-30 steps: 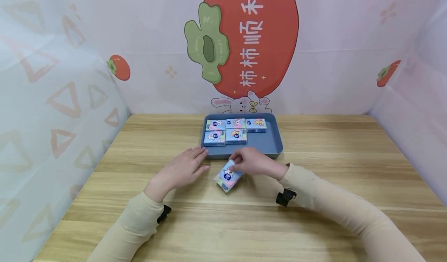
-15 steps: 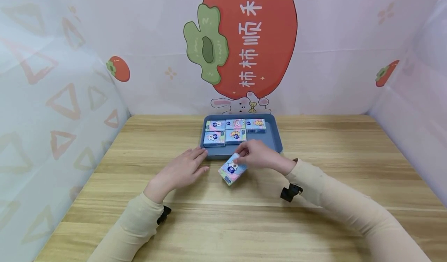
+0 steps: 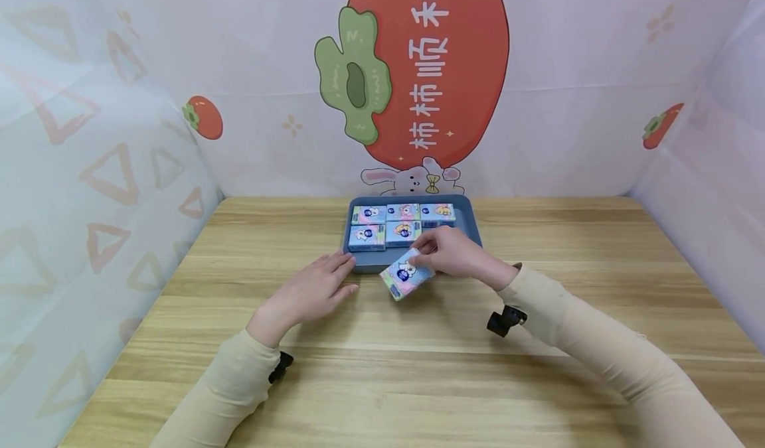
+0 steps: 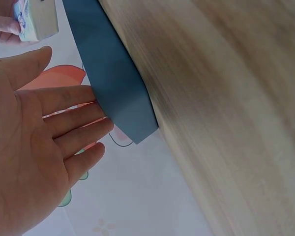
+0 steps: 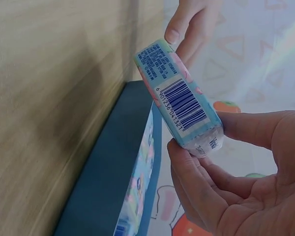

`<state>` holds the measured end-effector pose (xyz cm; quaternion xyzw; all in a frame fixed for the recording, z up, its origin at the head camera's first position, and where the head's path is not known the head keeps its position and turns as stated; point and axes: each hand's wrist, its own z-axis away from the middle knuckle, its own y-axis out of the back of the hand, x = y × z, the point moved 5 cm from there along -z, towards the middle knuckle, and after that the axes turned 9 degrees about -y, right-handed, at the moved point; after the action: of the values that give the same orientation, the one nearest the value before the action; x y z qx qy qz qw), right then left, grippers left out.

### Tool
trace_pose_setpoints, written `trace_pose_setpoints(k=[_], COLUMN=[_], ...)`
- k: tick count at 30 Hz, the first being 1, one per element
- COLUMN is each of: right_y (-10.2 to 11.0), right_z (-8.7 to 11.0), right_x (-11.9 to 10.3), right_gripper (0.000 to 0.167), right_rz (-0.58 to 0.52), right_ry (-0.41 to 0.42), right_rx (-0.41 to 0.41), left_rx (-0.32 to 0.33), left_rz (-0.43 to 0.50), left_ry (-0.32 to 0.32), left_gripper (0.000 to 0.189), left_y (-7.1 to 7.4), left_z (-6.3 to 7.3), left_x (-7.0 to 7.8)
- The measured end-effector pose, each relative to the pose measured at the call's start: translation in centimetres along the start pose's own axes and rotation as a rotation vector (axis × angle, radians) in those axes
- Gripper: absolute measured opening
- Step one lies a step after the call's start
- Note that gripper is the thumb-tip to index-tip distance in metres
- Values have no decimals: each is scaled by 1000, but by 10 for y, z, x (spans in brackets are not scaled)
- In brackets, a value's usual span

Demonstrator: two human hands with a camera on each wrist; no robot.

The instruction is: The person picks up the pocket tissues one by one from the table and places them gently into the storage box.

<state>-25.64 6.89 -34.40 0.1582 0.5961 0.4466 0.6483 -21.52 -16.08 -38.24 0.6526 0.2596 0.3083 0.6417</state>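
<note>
My right hand [image 3: 451, 257] pinches a small blue and pink pocket tissue pack [image 3: 399, 279] between thumb and fingers. It is tilted and held above the tray's near edge. In the right wrist view, its barcode side and clear wrapped end face the camera. The left hand [image 3: 311, 290] has its fingers straight, with the tips touching the near left corner of the blue-grey tray [image 3: 373, 260]. The left wrist view shows that same hand [image 4: 44, 132] palm side, against the tray wall [image 4: 110, 73]. Several like tissue packs [image 3: 367, 236] lie in two rows inside the tray.
The tray stands on a wood-grain table [image 3: 382, 381], close to the printed back curtain [image 3: 568, 103]. Curtains also hang at the left and right sides. A black wrist mount [image 3: 507, 320] sits below the right sleeve.
My right hand has lifted the tissue pack and carried it away from me and slightly right, from the table to over the tray's near rim. The left hand has stayed put.
</note>
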Motion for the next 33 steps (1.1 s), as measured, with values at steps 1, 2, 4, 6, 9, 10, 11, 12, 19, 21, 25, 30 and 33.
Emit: trace_pose_setpoints(k=[1, 2, 4, 6, 9, 10, 11, 12, 19, 21, 25, 30, 33], right_y=[2, 3, 7, 11, 16, 18, 19, 21, 28, 29, 32, 36, 37], right_z=[-1, -1, -2, -3, -4, -5, -6, -6, -13, -16, -19, -22, -23], right_x=[1, 1, 3, 5, 9, 11, 13, 14, 27, 30, 36, 41, 45], right_gripper=[36, 36, 37, 37, 38, 39, 40, 40, 42, 42, 43, 44, 44], right_rz=[1, 0, -3, -6, -15, -22, -35, -53, -114, -116, -125, -154, -166], right_ry=[-4, -11, -27, -31, -36, -40, -41, -48, -103, -112, -129, -145, -165], right_rx=[5, 10, 23, 28, 38, 38, 36, 33, 38, 44, 49, 55, 59], left_rx=[-1, -2, -4, -5, -4, -3, -3, -3, -11, -13, -15, -14, -11], left_rz=[2, 3, 4, 4, 3, 3, 4, 5, -2, -4, -4, -2, -5], left_ry=[3, 5, 7, 7, 6, 5, 4, 5, 6, 6, 8, 12, 11], left_gripper=[61, 61, 60, 60, 60, 60, 60, 60, 61, 61, 61, 61, 61], left_y=[0, 0, 0, 0, 1, 1, 2, 2, 2, 2, 3, 2, 2], left_z=[0, 0, 0, 0, 0, 0, 0, 0, 0, 0, 0, 0, 0], left_x=[0, 0, 0, 0, 1, 1, 2, 2, 2, 2, 3, 2, 2])
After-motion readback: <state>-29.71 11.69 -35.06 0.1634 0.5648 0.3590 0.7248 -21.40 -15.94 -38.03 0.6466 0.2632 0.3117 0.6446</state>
